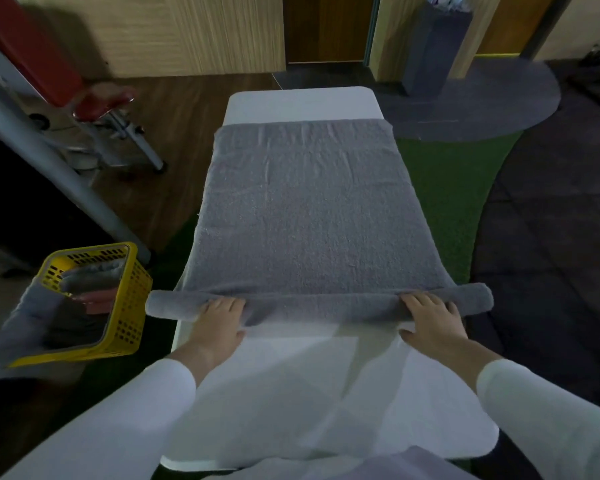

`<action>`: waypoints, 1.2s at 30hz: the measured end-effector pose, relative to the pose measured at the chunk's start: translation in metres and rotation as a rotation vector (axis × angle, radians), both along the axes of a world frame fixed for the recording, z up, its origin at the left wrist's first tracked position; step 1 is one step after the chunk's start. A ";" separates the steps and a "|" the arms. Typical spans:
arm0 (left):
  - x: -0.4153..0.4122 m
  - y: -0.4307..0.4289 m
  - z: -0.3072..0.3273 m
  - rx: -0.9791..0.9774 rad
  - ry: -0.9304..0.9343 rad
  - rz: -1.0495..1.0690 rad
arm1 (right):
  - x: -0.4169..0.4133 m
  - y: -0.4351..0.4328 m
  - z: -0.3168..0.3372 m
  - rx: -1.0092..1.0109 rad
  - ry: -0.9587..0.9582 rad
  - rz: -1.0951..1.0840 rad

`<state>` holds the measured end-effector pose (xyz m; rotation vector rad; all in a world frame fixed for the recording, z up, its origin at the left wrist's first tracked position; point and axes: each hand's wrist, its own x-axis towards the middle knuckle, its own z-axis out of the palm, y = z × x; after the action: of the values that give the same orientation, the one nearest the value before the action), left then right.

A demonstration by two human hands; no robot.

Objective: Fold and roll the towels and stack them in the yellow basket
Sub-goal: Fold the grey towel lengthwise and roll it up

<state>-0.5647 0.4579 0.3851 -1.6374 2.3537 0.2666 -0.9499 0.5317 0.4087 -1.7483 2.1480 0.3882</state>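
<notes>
Rolling is only just getting under way on the grey towel (pixel 302 209), which is lying lengthwise along the white padded table (pixel 302 102) with its side edges hanging slightly over. At the near end a thin roll (pixel 319 304) is forming, its two tips sticking out past the table's sides, while most of the cloth beyond it is lying flat and unrolled. The left hand (pixel 219 320) is pressing down on the left part of the roll and the right hand (pixel 430 317) on the right part. On both, the fingers are lying fairly flat over the top rather than closing round it, and the right thumb is spreading back onto the bare table. Judging by this, the folding of this towel is looking finished. The rolling is needing to run nearly the whole length before the towel can go into the yellow basket (pixel 132 296), which is sitting on the floor just left of the table's near corner. By count, one towel is being worked, two hands are on it, and one basket is waiting. Inside it a grey bundle (pixel 90 275) and a reddish one (pixel 94 301) are showing, with another grey cloth (pixel 25 317) draping over its near left rim. That makes three pieces as far as the blur is allowing, and whether they are properly rolled I cannot tell.
</notes>
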 end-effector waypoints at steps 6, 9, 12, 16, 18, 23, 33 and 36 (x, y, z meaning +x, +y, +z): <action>-0.011 -0.019 0.021 0.251 -0.124 -0.023 | -0.004 -0.012 0.012 0.059 -0.008 0.060; 0.000 -0.022 0.025 0.495 -0.054 0.056 | -0.012 -0.016 0.027 0.287 -0.065 0.068; 0.013 -0.025 0.015 0.079 0.075 0.071 | -0.018 -0.016 0.028 0.141 -0.036 -0.038; 0.008 -0.022 0.008 -0.100 0.284 0.250 | -0.007 -0.018 0.017 -0.167 -0.147 -0.183; 0.002 -0.016 0.001 0.018 0.162 0.166 | 0.003 -0.016 0.011 -0.077 -0.136 -0.125; -0.005 -0.004 -0.001 0.025 -0.069 0.030 | 0.009 -0.010 0.006 -0.083 0.064 0.008; 0.013 -0.022 0.024 0.005 0.021 0.064 | -0.019 -0.028 0.032 0.053 0.047 0.042; 0.002 -0.015 0.016 -0.126 0.175 0.131 | -0.013 -0.030 0.027 -0.116 -0.110 -0.109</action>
<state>-0.5627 0.4432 0.4007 -1.9028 2.4361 0.3043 -0.9633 0.5021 0.4355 -1.6606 2.2136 0.1384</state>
